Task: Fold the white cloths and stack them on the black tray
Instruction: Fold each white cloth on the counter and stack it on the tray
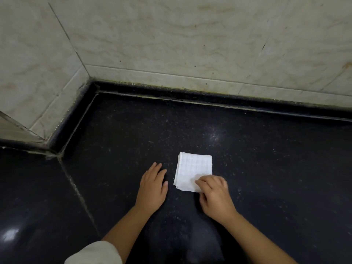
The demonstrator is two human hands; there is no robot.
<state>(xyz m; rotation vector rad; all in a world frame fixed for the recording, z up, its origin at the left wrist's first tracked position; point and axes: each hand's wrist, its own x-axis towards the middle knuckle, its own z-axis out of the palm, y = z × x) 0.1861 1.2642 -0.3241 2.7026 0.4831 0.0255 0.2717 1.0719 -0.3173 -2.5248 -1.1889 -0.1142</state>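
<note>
Dark speckled counter (266,159): right hand (215,195) pinches the folded white cloth (192,170) at its near corner; left hand (153,185) lies spread flat just left of the cloth.

**Materials and finishes**

The white cloth (193,171) is seen as a waffle-textured, matt fabric. The counter (266,168) is formed of black speckled stone, polished and glossy. The wall (190,35) is clad in veined beige tile, smooth.

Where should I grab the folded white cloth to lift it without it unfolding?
Probably the near right corner of the folded white cloth, coming from the right, where the right hand already curls onto it. The layered edges show at the near left corner, so pinch all layers together.
</note>
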